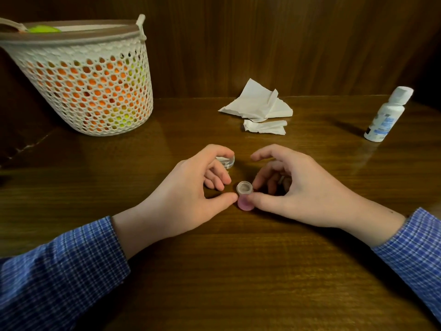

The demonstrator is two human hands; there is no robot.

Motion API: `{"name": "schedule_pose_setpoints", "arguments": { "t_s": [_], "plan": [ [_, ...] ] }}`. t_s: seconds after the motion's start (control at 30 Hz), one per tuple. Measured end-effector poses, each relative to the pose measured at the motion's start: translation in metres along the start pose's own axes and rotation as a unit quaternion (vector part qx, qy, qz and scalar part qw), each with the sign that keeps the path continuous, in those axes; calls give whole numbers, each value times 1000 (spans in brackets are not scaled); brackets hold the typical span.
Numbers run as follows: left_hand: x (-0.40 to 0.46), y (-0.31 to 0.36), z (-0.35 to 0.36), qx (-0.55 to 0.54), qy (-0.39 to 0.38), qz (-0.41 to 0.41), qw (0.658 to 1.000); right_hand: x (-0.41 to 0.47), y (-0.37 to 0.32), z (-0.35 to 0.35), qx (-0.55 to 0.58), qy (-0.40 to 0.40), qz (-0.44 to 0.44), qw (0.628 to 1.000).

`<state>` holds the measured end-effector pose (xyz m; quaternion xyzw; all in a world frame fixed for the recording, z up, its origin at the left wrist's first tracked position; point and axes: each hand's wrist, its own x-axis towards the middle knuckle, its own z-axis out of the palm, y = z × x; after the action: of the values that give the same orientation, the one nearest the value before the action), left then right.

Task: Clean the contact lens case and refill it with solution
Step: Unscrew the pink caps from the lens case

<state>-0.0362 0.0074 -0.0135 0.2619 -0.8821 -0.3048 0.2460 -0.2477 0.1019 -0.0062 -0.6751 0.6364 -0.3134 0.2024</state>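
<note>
Case (pixel 244 196), clear well over pink well, pinched by left hand (pixel 191 192) and right hand (pixel 296 187).

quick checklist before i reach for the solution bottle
1. Open clear well faces up: ok.
2. Case steadied: ok, left hand and right hand pinch it at the pink part.
3. Clear cap off and set aside: ok, under the left fingers.
4. Bottle upright, closed: ok.
5. Tissues on table: ok.
6. Well wiped dry: cannot tell.
</note>
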Motion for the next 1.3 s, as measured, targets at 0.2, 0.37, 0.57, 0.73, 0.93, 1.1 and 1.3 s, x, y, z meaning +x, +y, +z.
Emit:
{"name": "schedule_pose_setpoints", "arguments": {
  "t_s": [0.2, 0.37, 0.57, 0.73, 0.93, 1.1, 1.3],
  "plan": [
    [1, 4, 1, 0, -5, -19, 1000, -4, -4, 4, -10, -28, -26, 999],
    [0, 4, 0, -19, -14, -19, 1000, -2, -1, 6, -3, -28, -36, 999],
    [-1, 2, 0, -29, -20, -5, 999, -1, 3, 4, -15, -15, -27, 999],
    [-1, -1, 2, -14, -5, 2, 1000, 0, -2, 4, -126, -12, -14, 992],
    [-1, -1, 1, 50, -19, -5, 999, 1, -2, 4, -118, -9, -25, 993],
    [0, -2, 2, 36, -35, 2, 999, 1, -2, 7, -87, -6, -27, 996],
    [1, -5, 1, 14, -42, 11, 999, 3, 0, 7, -55, -27, -43, 997]
  ]
}}
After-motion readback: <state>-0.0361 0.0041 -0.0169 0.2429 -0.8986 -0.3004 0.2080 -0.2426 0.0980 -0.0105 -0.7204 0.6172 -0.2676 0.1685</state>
